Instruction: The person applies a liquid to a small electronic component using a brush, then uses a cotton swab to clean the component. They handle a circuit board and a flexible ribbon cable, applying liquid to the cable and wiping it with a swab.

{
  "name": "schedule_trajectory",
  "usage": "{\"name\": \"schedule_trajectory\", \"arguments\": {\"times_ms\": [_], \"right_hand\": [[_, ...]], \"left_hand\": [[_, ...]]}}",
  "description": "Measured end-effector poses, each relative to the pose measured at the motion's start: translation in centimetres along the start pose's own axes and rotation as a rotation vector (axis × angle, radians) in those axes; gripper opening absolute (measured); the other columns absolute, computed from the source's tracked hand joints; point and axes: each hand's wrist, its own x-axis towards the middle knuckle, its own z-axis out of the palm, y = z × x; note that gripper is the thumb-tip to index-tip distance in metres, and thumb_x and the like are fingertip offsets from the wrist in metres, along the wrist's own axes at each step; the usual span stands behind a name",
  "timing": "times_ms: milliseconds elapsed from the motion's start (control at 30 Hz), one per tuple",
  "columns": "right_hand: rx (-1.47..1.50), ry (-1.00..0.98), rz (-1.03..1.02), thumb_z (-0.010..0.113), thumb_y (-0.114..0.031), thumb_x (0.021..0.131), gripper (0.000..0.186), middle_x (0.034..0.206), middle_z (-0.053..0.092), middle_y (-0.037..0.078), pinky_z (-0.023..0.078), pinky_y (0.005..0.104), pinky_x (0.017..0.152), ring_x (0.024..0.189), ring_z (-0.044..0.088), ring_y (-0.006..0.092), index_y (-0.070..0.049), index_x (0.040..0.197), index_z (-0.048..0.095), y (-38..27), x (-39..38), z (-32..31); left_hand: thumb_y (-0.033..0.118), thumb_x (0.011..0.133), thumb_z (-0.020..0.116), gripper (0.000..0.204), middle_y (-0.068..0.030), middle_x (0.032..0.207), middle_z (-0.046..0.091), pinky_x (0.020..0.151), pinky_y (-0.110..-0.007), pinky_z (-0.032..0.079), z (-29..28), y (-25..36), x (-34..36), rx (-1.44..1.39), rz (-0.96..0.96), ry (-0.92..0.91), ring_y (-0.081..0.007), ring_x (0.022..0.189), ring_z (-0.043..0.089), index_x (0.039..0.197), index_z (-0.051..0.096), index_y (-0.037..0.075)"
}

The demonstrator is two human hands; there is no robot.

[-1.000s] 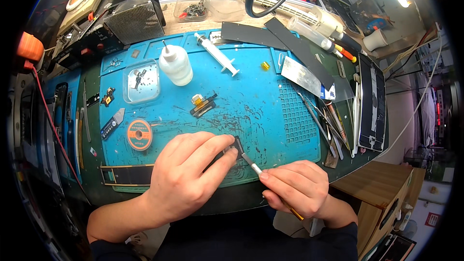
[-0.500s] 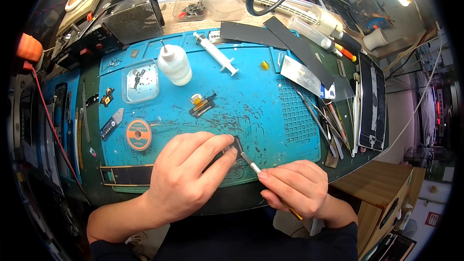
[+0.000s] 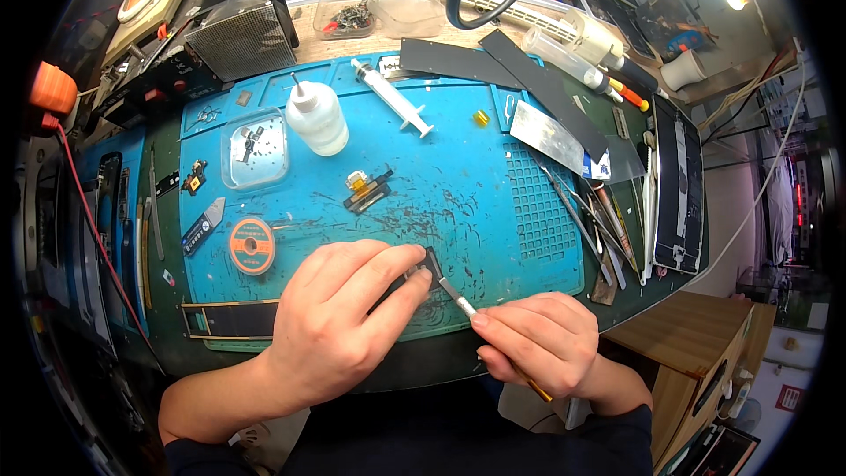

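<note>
Over the front of the blue mat, my left hand (image 3: 339, 322) pinches a small dark strip-like part (image 3: 433, 262) between thumb and fingertips. Most of that part is hidden by the fingers. My right hand (image 3: 546, 339) grips a craft knife (image 3: 465, 305) with a silver collar and a gold-coloured handle, held like a pen. Its blade tip points up and left and meets the right edge of the dark part. Black shavings are scattered across the mat (image 3: 493, 247) around both hands. Just beyond them lies a small black module with a gold flex piece (image 3: 368, 189).
An orange spool (image 3: 252, 245), a clear tub of small parts (image 3: 256, 154), a liquid bottle (image 3: 318, 120) and a syringe (image 3: 394, 99) occupy the mat's left and back. Tweezers and thin tools (image 3: 608, 229) lie at right, beside a black panel (image 3: 679, 189). A dark cable loop (image 3: 458, 0) hangs overhead.
</note>
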Motion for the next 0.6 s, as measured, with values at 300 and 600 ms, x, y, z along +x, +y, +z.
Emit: {"name": "schedule_trajectory", "arguments": {"times_ms": [300,600], "right_hand": [[0.003,0.015,-0.008,0.086,-0.012,0.094,0.024,0.101,0.082,0.009,0.061,0.0311,0.067,0.084,0.079,0.0208,0.002,0.114,0.084,0.01,-0.02,0.13],[-0.004,0.018,-0.010,0.086,-0.012,0.094,0.024,0.102,0.083,0.009,0.061,0.0312,0.067,0.084,0.079,0.0208,0.003,0.113,0.084,0.04,-0.04,0.18]], "left_hand": [[0.004,0.080,0.088,0.031,-0.0107,0.123,0.079,0.085,-0.043,0.058,-0.03,-0.01,-0.02,0.000,0.000,0.000,-0.0296,0.104,0.074,0.110,0.081,0.003],[0.004,0.080,0.088,0.030,-0.0106,0.122,0.079,0.085,-0.042,0.058,0.01,-0.01,-0.02,0.002,0.000,0.000,-0.0292,0.104,0.075,0.109,0.082,0.003]]}}
